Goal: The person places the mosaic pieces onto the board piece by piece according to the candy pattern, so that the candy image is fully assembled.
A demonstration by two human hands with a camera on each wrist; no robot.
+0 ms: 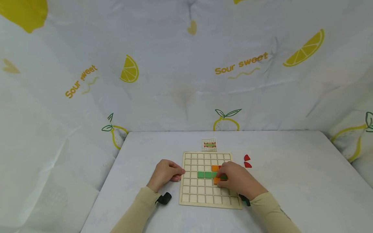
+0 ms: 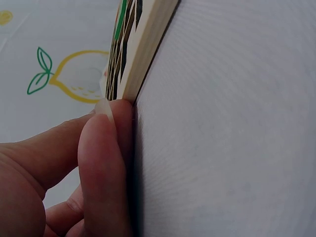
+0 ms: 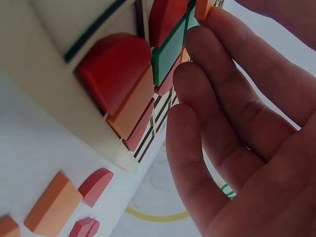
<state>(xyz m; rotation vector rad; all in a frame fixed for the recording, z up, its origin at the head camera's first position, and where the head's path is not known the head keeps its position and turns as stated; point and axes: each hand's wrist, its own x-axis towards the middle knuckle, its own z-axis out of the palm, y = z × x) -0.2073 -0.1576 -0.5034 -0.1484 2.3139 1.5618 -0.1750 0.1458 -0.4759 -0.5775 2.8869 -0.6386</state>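
Note:
A wooden grid board [image 1: 201, 197] lies flat on the table. My left hand [image 1: 166, 173] holds the board's left edge between thumb and fingertips, seen close up in the left wrist view. Above the board's right half, my right hand [image 1: 237, 179] pinches an orange square tile [image 1: 217, 181] just below a row of green tiles [image 1: 204, 174]. Another orange tile [image 1: 214, 168] sits above that row, with a red piece beside it partly behind my fingers. The right wrist view shows a red rounded piece [image 3: 116, 69] and an orange tile [image 3: 133, 106] on the board.
A small pattern card [image 1: 209, 144] lies beyond the board's far edge. Two red rounded pieces [image 1: 247, 161] lie to the right of the board. Loose orange tiles [image 3: 53, 203] show beside the board in the right wrist view. A printed cloth wall [image 1: 175, 106] stands behind the table.

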